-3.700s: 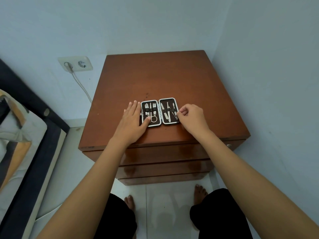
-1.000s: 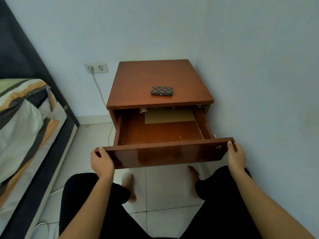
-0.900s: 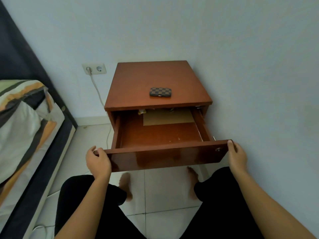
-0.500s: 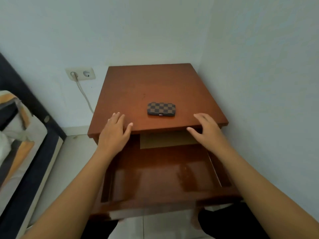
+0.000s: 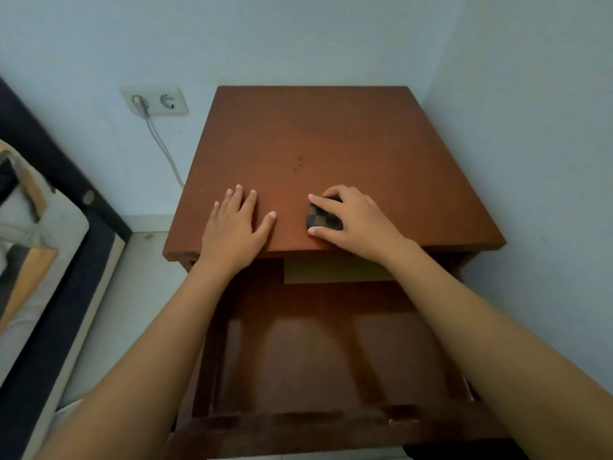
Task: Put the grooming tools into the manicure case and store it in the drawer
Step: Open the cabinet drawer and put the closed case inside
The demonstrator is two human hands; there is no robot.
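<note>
The closed manicure case [image 5: 319, 220], brown and black checkered, lies near the front edge of the wooden nightstand top [image 5: 315, 151]. My right hand [image 5: 351, 220] covers its right part, with thumb and fingers curled around its edges. To the left of the case my left hand [image 5: 237, 224] lies flat on the top with fingers spread, holding nothing. Below both hands the top drawer [image 5: 318, 353] is pulled far out. Its inside is bare wood with a tan sheet of paper [image 5: 331, 270] at the back.
The nightstand stands in a corner, with a wall close on its right. On the back wall at the left is a socket [image 5: 154, 101] with a white cable hanging down. A bed with a dark frame [image 5: 59, 277] fills the left side.
Since the case lay open with tools, it was closed and the drawer pulled out. In the last half second my right hand moved onto the case and my left hand slid further onto the top.
</note>
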